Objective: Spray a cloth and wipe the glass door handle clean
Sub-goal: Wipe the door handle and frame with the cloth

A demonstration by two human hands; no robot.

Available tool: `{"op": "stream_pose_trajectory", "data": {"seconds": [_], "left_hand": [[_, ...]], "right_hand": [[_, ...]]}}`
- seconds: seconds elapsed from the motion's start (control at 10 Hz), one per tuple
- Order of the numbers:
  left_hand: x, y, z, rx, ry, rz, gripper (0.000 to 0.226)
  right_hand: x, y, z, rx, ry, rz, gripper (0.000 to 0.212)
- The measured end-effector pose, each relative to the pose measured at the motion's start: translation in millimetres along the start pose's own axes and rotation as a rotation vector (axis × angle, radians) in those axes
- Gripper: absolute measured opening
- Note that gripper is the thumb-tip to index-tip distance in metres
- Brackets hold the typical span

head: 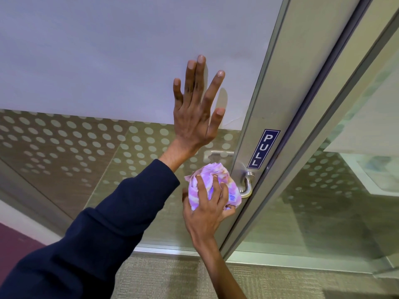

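A bunched pink and purple cloth (212,180) is wrapped over the grip of the silver lever door handle (247,184), whose bent neck and round base stay visible on the metal door frame (278,100). My right hand (207,210) is shut on the cloth, pressing it around the handle from below. My left hand (195,108), in a dark blue sleeve, lies flat with fingers spread against the frosted glass door (108,61) above and left of the handle. No spray bottle is in view.
A blue PULL sticker (263,148) sits on the frame just above the handle. The lower glass carries a dotted frosted pattern (64,139). To the right is another glass panel (334,201). Beige carpet (164,277) lies below.
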State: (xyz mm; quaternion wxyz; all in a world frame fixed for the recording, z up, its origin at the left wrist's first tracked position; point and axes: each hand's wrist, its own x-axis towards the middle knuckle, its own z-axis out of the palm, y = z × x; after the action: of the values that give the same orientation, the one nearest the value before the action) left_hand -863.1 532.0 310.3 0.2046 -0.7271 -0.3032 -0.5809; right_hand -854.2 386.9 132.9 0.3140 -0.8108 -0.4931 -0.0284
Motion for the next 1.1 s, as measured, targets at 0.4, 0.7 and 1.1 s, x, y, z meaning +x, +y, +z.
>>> {"op": "stream_pose_trajectory", "data": {"seconds": [0.4, 0.7, 1.1], "left_hand": [[0.4, 0.2, -1.8, 0.006, -0.009, 0.0, 0.06], [-0.2, 0.1, -2.3, 0.015, -0.007, 0.002, 0.06], [-0.3, -1.3, -0.1, 0.02, 0.003, 0.008, 0.06]], "right_hand": [[4.3, 47.9, 0.6, -0.121, 0.082, -0.386, 0.061], [13.1, 90.5, -9.8, 0.237, 0.123, -0.609, 0.054], [28.3, 99.6, -19.0, 0.345, 0.279, -0.357, 0.041]]}}
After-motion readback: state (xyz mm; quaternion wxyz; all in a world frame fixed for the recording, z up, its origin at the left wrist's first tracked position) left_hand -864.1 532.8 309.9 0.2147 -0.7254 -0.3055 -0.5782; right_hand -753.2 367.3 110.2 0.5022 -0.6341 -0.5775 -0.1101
